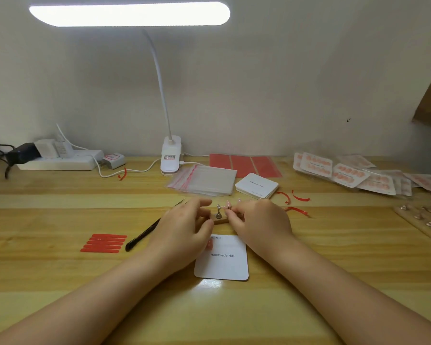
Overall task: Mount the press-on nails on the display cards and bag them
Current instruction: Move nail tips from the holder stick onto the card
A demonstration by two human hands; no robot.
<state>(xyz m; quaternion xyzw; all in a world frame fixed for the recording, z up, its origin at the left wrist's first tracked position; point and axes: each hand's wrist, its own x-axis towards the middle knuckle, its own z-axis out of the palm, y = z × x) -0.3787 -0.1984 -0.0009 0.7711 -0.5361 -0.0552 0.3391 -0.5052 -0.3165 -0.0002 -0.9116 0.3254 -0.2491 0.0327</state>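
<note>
here my right hand (255, 220) pinches a pink nail (227, 204) off the metal stand (218, 213); my left hand (184, 227), fingers loosely curled, steadies its base, card (224, 262) waiting just below

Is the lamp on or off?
On. The lamp glows bright white above the table, and its light glints on the wood just below the white card.

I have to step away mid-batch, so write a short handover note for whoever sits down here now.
Left hand: fingers loosely curled beside the small metal nail stand; whether it holds anything is unclear.
Right hand: pinching a pink press-on nail at the stand.
Display card lies on the table under the hands, one pink nail showing at its top left.
Red adhesive strips and tweezers to the left; empty bags and blank cards behind.
Done: bagged sets far right.
Left: fill this card, bag it.
</note>
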